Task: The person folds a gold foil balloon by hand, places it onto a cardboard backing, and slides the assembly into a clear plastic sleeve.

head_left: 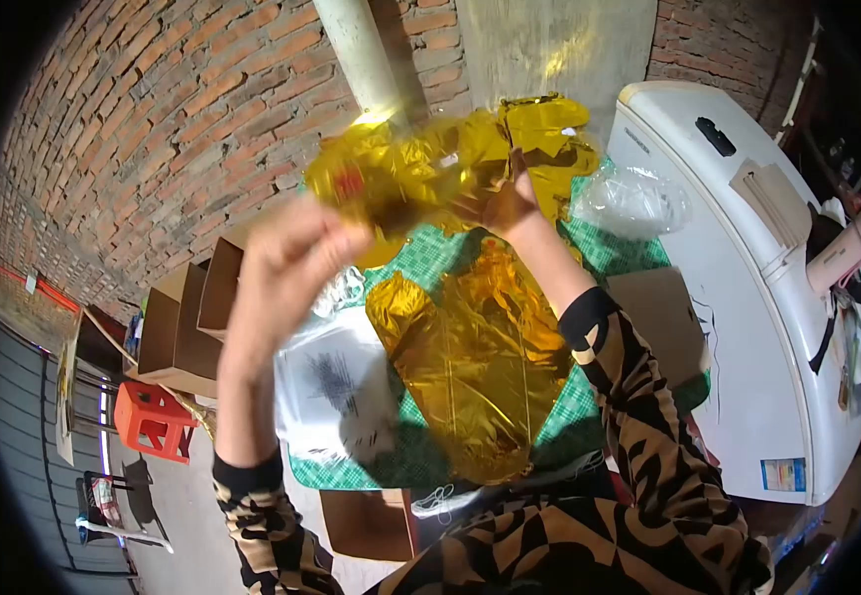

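Observation:
Shiny gold foil (420, 164) hangs in the air over the far part of a green patterned table (415, 471), blurred by motion. My left hand (296, 258) is at the foil's lower left edge, its fingers pressed together; whether foil is between them is hard to make out. On the right, my right hand (510, 203) is against the foil, with part of its fingers hidden behind or among the folds. Another large gold foil sheet (480, 372) lies crumpled on the table below both hands.
Left on the table is a clear plastic packet (331, 382); clear plastic (633, 201) and cardboard (658, 322) lie right. A white refrigerator (747, 327) stands right. Open cardboard boxes (177, 332) and a red stool (153, 421) are left, another box (366, 526) below.

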Demonstrator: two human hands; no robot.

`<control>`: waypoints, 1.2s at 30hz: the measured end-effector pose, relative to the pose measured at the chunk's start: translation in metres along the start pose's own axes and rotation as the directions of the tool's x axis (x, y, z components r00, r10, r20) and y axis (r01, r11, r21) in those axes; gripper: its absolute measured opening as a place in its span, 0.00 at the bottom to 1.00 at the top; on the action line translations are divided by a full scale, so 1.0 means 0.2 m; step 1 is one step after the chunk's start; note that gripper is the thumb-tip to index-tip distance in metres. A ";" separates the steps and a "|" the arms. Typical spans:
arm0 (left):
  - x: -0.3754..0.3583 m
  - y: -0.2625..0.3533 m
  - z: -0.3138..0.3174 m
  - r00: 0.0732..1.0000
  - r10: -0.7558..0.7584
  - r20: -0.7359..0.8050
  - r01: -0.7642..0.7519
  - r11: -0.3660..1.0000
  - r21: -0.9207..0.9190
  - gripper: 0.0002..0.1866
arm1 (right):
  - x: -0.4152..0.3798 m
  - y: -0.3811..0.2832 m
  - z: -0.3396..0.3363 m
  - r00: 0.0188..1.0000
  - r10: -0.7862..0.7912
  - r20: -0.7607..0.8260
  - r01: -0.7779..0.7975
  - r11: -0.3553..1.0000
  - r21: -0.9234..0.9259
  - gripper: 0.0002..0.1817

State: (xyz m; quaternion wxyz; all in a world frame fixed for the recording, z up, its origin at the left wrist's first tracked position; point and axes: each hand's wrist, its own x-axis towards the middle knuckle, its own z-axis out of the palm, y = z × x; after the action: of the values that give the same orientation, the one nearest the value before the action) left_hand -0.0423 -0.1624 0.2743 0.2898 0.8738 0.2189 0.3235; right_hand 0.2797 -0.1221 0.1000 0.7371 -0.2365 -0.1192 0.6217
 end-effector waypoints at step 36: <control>-1.13 -0.14 0.76 0.964 -0.263 -0.031 0.252 0.947 -0.199 0.08 | 0.04 0.74 -0.10 0.928 -0.062 0.368 0.196 -0.758 -0.622 0.10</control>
State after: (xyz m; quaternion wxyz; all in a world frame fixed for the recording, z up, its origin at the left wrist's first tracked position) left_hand -0.0985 -0.3266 0.0625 0.4068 0.7958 0.3068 0.3273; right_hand 0.1638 -0.1016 0.0082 0.1490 -0.7142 -0.6835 -0.0233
